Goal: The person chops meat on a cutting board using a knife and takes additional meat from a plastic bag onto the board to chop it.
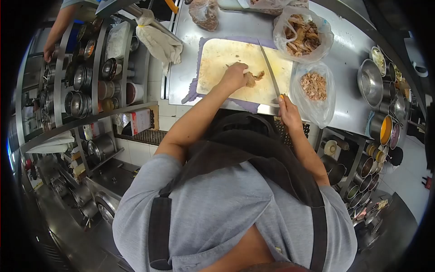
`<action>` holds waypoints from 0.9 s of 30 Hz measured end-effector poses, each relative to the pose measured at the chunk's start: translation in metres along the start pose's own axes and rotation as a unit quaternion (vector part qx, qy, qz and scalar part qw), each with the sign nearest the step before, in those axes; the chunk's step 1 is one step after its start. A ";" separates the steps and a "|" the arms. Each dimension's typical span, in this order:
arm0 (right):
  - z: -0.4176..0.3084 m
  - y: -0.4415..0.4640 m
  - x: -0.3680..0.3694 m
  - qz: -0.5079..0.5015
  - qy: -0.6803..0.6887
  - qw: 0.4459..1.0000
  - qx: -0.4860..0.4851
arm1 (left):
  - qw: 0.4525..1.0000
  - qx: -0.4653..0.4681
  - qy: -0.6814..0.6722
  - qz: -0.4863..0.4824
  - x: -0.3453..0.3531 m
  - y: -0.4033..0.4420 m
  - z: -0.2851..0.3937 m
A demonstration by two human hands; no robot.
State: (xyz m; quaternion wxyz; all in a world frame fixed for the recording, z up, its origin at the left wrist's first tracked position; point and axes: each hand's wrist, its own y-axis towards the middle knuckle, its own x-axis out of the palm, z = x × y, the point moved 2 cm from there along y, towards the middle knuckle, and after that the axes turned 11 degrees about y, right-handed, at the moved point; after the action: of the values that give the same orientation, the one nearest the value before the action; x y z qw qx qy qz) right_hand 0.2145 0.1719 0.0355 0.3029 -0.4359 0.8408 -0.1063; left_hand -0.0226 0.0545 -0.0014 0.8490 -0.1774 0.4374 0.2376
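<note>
A long knife [270, 69] is in my right hand [290, 112], fingers wrapped round its handle, the blade pointing away over the right part of the cutting board [217, 52]. My left hand [235, 76] is on the board with its fingers closed at a piece of brown cooked meat [250, 80]; the fingertips are partly hidden. The blade is apart from the meat, to its right. Under the board lies a purple cloth [192, 88]. A clear bag of small chopped meat pieces [313, 86] sits right of the board.
Behind it stands a bag of larger meat pieces [301, 38]; another filled bag [204, 13] is at the back left. Metal bowls [372, 84] line the right side. A rag [158, 41] hangs on the left rail. Another person's arm [59, 29] reaches in beside shelves of dishes [84, 77].
</note>
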 end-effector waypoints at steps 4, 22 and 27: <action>0.000 0.002 -0.005 -0.030 0.033 0.999 -0.031 | 0.992 0.047 0.074 0.092 -0.006 -0.010 -0.002; -0.026 0.027 0.037 -0.111 -0.074 0.983 -0.125 | 0.988 0.091 0.100 0.070 0.011 -0.018 0.004; -0.033 0.061 0.058 -0.098 -0.087 0.981 -0.141 | 0.990 0.085 0.087 0.066 0.009 -0.020 0.005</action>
State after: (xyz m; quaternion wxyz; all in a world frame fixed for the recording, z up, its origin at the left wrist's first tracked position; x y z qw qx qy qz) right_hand 0.1284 0.1586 0.0109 0.2983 -0.5623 0.7709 0.0223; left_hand -0.0035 0.0425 -0.0046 0.8021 -0.0959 0.5391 0.2386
